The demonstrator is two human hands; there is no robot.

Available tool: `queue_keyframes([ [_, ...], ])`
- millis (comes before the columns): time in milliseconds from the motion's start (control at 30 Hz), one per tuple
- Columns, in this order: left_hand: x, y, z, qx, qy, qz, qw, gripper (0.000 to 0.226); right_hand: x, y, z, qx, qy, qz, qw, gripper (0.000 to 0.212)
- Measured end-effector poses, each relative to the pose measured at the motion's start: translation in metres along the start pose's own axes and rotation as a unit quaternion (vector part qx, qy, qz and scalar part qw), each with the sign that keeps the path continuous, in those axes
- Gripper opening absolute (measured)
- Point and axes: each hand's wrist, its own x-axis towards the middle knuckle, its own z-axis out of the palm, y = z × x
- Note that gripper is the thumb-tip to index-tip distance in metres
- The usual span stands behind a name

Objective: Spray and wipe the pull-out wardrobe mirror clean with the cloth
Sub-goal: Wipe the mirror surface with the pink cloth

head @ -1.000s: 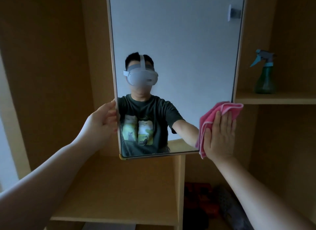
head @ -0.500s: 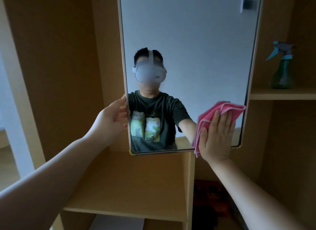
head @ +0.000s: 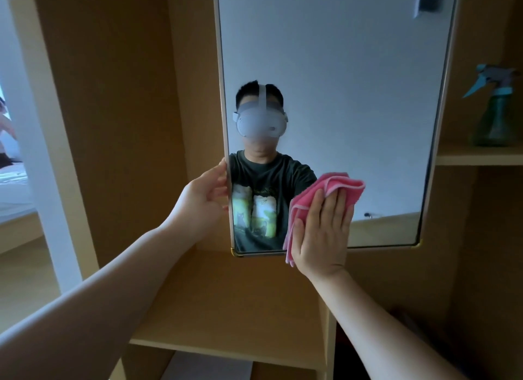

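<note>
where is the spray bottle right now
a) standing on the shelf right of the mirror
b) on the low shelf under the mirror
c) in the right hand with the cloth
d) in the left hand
a: the spray bottle stands alone on the shelf right of the mirror, while the left hand grips the mirror's edge and the right hand presses the pink cloth to the glass.

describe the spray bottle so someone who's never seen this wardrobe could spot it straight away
Start at the tall mirror in the middle of the wooden wardrobe, then look just past its right edge to the shelf there. The spray bottle stands upright on it, alone: a dark green body with a light blue trigger head.
</note>
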Motion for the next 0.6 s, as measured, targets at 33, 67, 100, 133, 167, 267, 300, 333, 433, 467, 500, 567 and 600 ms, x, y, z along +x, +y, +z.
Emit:
queue_keyframes([
  [33, 0.0, 0.0, 0.0, -0.002, -0.001, 0.002, 1.0, 0.081, 0.0, -0.002, 0.0, -0.001, 0.0, -0.004, 1.0, 0.066],
  [67, 0.0, -0.001, 0.0, -0.003, -0.003, 0.004, 1.0, 0.082, 0.0, -0.004, 0.001, -0.001, 0.002, -0.007, 1.0, 0.066],
  [100, 0.0, -0.001, 0.0, -0.001, -0.005, 0.008, 1.0, 0.082, 0.0, -0.006, 0.001, 0.001, 0.003, -0.009, 1.0, 0.066],
  [133, 0.0, -0.001, -0.001, 0.004, -0.005, 0.011, 1.0, 0.082, -0.001, -0.009, 0.001, 0.002, 0.003, -0.011, 1.0, 0.066],
  [167, 0.0, -0.002, -0.001, 0.006, -0.005, 0.013, 1.0, 0.082, -0.001, -0.011, 0.001, 0.003, 0.001, -0.012, 1.0, 0.066],
  [267, 0.001, -0.003, -0.002, 0.0, -0.006, 0.01, 1.0, 0.083, -0.002, -0.018, 0.002, 0.007, -0.002, -0.022, 1.0, 0.067],
  [300, 0.002, -0.004, -0.003, 0.002, -0.009, 0.01, 1.0, 0.083, -0.002, -0.021, 0.003, 0.008, 0.0, -0.027, 1.0, 0.067],
  [333, 0.003, -0.005, -0.003, 0.005, -0.012, 0.012, 1.0, 0.084, -0.003, -0.024, 0.004, 0.009, 0.002, -0.031, 0.999, 0.066],
  [433, 0.004, -0.008, -0.005, 0.016, -0.016, 0.019, 1.0, 0.082, -0.004, -0.031, 0.005, 0.007, 0.01, -0.044, 0.999, 0.065],
  [467, 0.004, -0.008, -0.004, 0.02, -0.017, 0.023, 0.999, 0.079, -0.004, -0.034, 0.005, 0.005, 0.013, -0.05, 0.999, 0.065],
  [500, 0.003, -0.009, -0.004, 0.02, -0.017, 0.027, 0.999, 0.076, -0.005, -0.037, 0.006, 0.003, 0.016, -0.064, 0.998, 0.065],
  [567, 0.002, -0.007, -0.001, 0.019, -0.016, 0.038, 0.999, 0.067, -0.008, -0.047, 0.008, 0.001, 0.016, -0.115, 0.993, 0.065],
  [600, 0.003, -0.006, 0.002, 0.02, -0.018, 0.043, 0.999, 0.063, -0.01, -0.05, 0.01, 0.0, 0.014, -0.136, 0.991, 0.065],
])
